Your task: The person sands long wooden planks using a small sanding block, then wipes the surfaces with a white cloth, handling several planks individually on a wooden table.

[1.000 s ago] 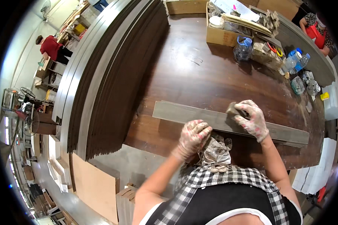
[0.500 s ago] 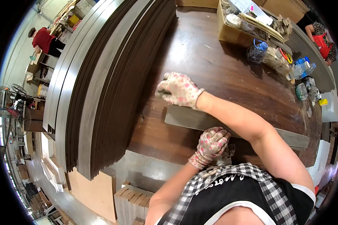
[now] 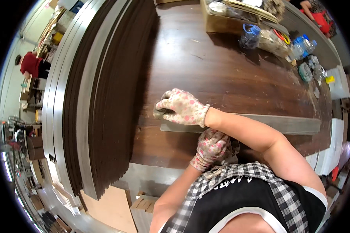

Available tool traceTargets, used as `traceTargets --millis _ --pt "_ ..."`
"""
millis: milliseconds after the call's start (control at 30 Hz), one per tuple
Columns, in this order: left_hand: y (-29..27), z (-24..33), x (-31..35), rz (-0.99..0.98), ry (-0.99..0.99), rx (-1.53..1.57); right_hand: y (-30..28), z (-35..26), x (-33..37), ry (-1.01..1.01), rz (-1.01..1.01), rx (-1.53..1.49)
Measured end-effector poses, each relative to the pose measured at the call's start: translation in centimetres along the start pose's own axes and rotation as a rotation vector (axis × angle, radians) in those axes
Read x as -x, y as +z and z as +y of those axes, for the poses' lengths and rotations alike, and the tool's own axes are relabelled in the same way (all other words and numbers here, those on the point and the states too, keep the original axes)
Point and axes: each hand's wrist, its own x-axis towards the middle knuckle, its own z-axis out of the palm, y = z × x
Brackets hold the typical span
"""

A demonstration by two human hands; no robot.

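Note:
A long grey strip board (image 3: 284, 123) lies across the brown table near its front edge. My right hand (image 3: 182, 107), in a white glove with pink dots, hovers over the board's left end with its fingers curled. A dark patch shows at those fingertips; whether it is dirt or a small held thing is unclear. My left hand (image 3: 212, 146), gloved alike, is closed in front of my apron (image 3: 256, 174), just on the near side of the board. Crumpled greyish material (image 3: 231, 152) shows beside it, and what its fingers grip is hidden.
A tall stack of long dark boards (image 3: 112, 89) stands along the table's left side. On the far right are a cardboard box (image 3: 221, 24) of odds and ends, a blue-capped jug (image 3: 249, 37), scissors (image 3: 282, 37) and plastic bottles (image 3: 301, 47). Two other people are in the background.
My right hand has come nearer to me, down toward the left end of the board. My left hand stays closed by the apron. The whole view has turned slightly.

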Motion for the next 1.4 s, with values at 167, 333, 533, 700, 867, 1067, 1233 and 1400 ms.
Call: traceTargets --millis 167,333,533,700,867,1067,1233,1400 --pt "-0.1 -0.3 -0.6 -0.016 0.075 0.05 -8.2 1.9 9.9 0.095 0.02 0.134" --pt "0.1 0.0 -0.3 -0.015 0.053 0.045 -14.8 2.1 19.3 0.495 0.062 0.347" --pt "1.2 0.4 -0.8 -0.069 0.067 -0.014 -7.3 -0.5 12.8 0.294 0.207 0.171" --pt "1.0 1.7 -1.8 -0.074 0.014 -0.009 -14.7 2.3 23.4 0.528 0.187 0.376" --pt "1.9 3.6 -4.9 -0.162 0.013 -0.004 -17.7 2.3 28.2 0.69 0.317 0.577" --pt "4.9 4.5 -8.3 -0.287 0.034 -0.211 -15.0 3.4 28.0 0.518 0.394 0.409" --pt "7.6 7.5 -10.1 -0.391 0.052 -0.276 -25.6 5.3 42.1 0.919 0.357 0.785" --pt "12.4 11.2 -12.7 -0.502 0.132 -0.235 -22.9 5.2 38.5 0.544 0.366 0.466"
